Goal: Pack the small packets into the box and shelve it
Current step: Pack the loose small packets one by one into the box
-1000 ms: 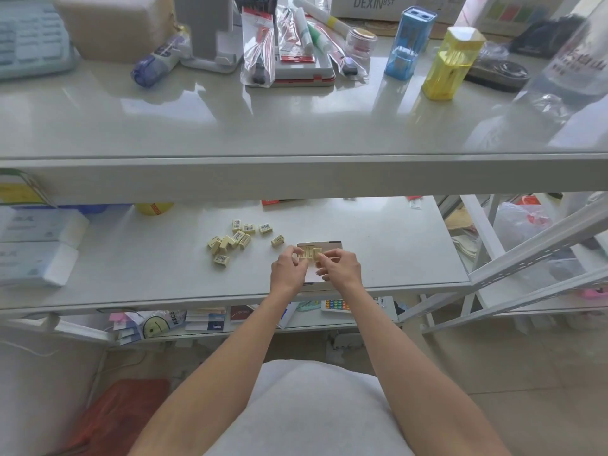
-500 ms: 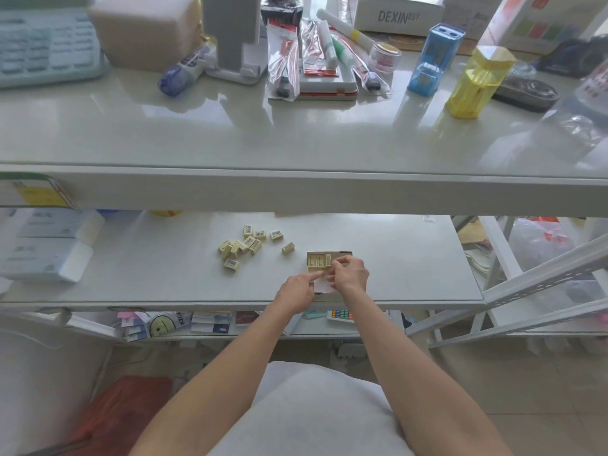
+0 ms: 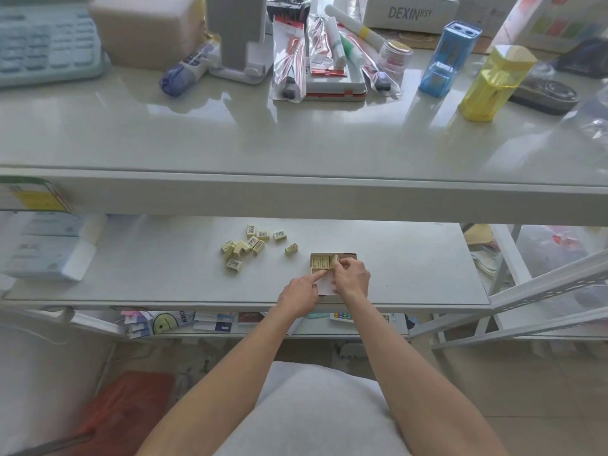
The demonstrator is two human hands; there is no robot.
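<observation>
At centre frame, on the lower shelf, sits the small open box with a few pale yellow packets in its upper left corner; the right hand pinches one packet over the box; the left hand points its index finger at the box's near edge; loose packets lie scattered just left of the box.
</observation>
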